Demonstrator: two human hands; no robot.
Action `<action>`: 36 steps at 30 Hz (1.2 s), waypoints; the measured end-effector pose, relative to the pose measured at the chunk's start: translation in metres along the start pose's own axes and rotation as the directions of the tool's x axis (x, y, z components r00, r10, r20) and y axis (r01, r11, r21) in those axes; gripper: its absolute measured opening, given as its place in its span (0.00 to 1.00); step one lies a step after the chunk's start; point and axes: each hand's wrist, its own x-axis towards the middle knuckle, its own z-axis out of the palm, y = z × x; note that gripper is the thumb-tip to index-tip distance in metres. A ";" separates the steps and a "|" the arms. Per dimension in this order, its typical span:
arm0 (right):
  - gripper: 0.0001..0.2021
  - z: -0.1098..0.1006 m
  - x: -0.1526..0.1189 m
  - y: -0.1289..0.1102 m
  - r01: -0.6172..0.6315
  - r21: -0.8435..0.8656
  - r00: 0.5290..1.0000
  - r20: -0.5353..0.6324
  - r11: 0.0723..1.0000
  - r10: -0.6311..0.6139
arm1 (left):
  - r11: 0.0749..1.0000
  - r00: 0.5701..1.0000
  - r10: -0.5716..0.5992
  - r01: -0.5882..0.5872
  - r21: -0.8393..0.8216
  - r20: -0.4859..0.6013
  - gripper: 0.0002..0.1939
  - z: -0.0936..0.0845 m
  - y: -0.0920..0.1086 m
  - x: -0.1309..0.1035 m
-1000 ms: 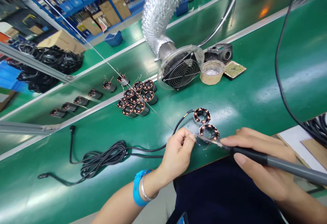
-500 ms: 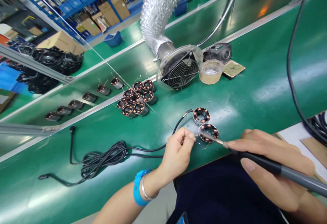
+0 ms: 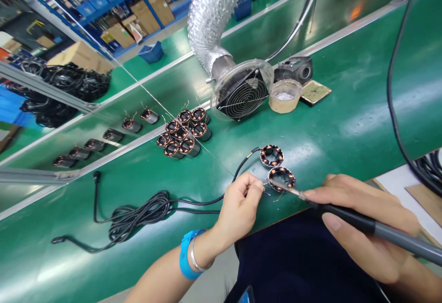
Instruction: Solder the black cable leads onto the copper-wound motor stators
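Observation:
My left hand (image 3: 242,204) is closed in a pinch on the end of a black cable (image 3: 196,211), with thin bare-ended wires poking out past the fingertips. My right hand (image 3: 366,222) grips a soldering iron (image 3: 348,217) like a pen. The iron's tip reaches the left rim of a wound motor stator (image 3: 281,178) with copper coils; whether it touches the wires is too small to tell. Just behind stands a second stator (image 3: 271,155), where another stretch of black cable ends. A coiled bundle of cable (image 3: 140,214) lies to the left on the green bench.
A fume extractor fan (image 3: 243,98) on a silver duct (image 3: 206,31) stands behind the stators. Beside it are a round tub (image 3: 285,96), a square pad (image 3: 315,92) and a black holder (image 3: 296,69). Several stators (image 3: 186,132) cluster left of the fan. A hanging cable (image 3: 390,86) crosses the right side.
My right hand and the iron have shifted slightly left. A row of stators beyond the rail has moved left and toward me. My left hand keeps its place.

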 end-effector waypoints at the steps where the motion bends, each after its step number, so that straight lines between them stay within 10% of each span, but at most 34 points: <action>1: 0.14 0.000 0.000 0.000 0.000 0.000 1.000 -0.001 1.000 0.000 | 1.000 1.000 -0.001 0.001 -0.003 0.002 0.14 0.000 0.000 0.000; 15: 0.24 0.017 -0.009 0.016 -0.060 0.066 0.979 -0.192 0.996 0.071 | 1.000 0.997 -0.014 0.015 -0.009 0.076 0.15 -0.004 -0.002 -0.001; 23: 0.14 0.051 0.011 0.032 0.214 -0.024 0.976 0.053 0.976 -0.213 | 0.988 0.976 0.140 -0.149 0.042 0.164 0.21 -0.011 -0.001 -0.004; 29: 0.16 0.049 0.006 0.034 0.237 -0.119 0.970 -0.020 0.964 -0.241 | 0.876 0.943 0.237 -0.311 0.368 0.233 0.10 -0.018 0.011 -0.004; 36: 0.17 0.046 -0.009 0.028 0.236 -0.197 0.972 0.046 0.952 -0.231 | 0.955 0.959 0.097 -0.166 0.246 0.268 0.12 -0.021 0.015 -0.001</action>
